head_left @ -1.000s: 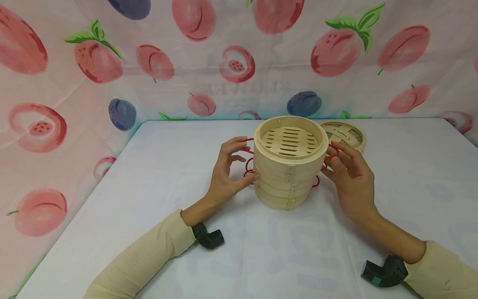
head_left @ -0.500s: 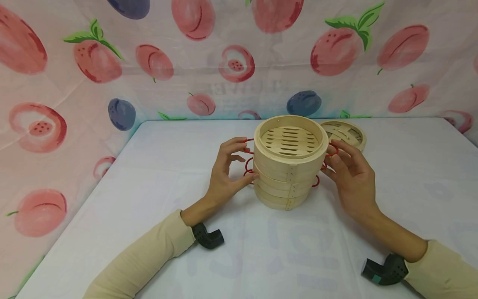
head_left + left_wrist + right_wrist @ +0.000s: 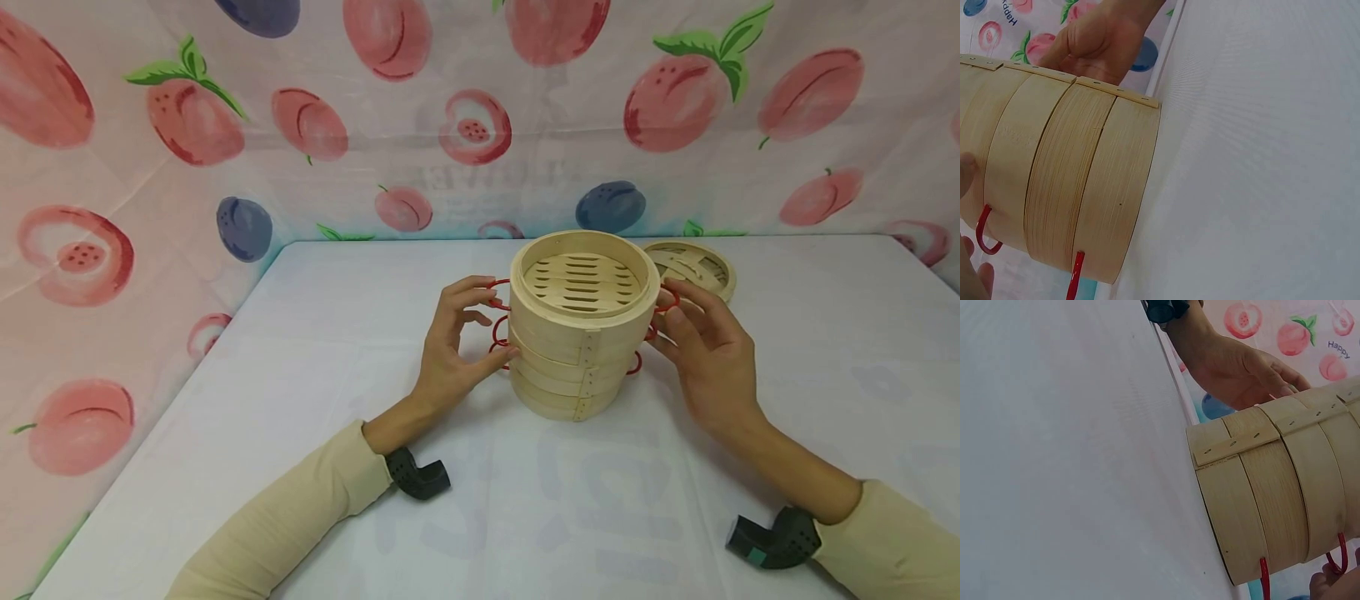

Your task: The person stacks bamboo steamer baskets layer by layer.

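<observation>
A stack of round bamboo steamer baskets stands upright on the white table, its slatted top basket uncovered. Red loop handles stick out on both sides. On the left, my left hand holds the stack, its upper fingers at a red handle of the top basket and its thumb against the side wall lower down. My right hand grips the red handle on the opposite side between thumb and fingers. Both wrist views show the stack sideways, with red handles and stapled seams.
A woven bamboo lid lies on the table behind the stack to the right, partly hidden by it. A fruit-printed cloth hangs along the table's back edge. The white tablecloth spreads toward the front.
The top basket has turned slightly, its front seam shifting a little to the right over the lower seams. My right hand has moved slightly with it; the left hand stays nearly still.
</observation>
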`<state>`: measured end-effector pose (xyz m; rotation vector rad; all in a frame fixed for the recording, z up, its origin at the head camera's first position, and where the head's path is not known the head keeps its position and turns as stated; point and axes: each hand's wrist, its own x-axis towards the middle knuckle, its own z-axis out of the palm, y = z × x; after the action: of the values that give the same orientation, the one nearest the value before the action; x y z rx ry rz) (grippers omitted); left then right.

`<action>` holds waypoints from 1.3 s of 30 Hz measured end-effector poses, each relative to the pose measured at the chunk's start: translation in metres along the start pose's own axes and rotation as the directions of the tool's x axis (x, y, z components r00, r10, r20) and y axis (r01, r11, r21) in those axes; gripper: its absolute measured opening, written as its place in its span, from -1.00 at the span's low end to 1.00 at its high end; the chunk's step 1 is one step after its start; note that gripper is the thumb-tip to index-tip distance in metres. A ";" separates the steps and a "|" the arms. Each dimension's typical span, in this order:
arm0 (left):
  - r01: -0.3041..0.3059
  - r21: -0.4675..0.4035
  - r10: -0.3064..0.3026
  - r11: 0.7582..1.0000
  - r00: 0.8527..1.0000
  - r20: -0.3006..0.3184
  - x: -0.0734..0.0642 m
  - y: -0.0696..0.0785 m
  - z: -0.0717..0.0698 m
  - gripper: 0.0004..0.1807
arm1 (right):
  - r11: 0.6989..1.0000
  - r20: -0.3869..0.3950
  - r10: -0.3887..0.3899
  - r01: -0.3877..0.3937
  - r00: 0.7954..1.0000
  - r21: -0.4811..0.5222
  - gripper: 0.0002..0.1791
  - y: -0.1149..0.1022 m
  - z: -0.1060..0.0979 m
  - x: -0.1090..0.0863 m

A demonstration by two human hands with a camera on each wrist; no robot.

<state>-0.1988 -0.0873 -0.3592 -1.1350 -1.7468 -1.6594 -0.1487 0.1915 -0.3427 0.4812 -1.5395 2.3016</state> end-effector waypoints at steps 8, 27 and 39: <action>-0.010 0.000 0.010 1.000 1.000 -0.002 0.000 0.000 0.000 -0.35 | 0.998 0.030 -0.009 0.007 1.000 0.068 -0.59 0.000 0.000 0.002; -0.022 0.033 0.022 0.999 1.000 -0.006 0.001 0.003 0.001 -0.29 | 0.997 0.095 -0.014 0.006 0.995 0.074 -0.58 -0.001 -0.003 0.004; -0.016 0.041 0.017 0.999 1.000 -0.020 -0.001 0.003 0.002 -0.32 | 0.996 0.104 -0.009 -0.001 0.995 0.089 -0.58 -0.001 -0.004 0.005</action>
<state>-0.1957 -0.0859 -0.3584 -1.1082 -1.7459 -1.6127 -0.1528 0.1960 -0.3406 0.6365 -1.4854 2.3840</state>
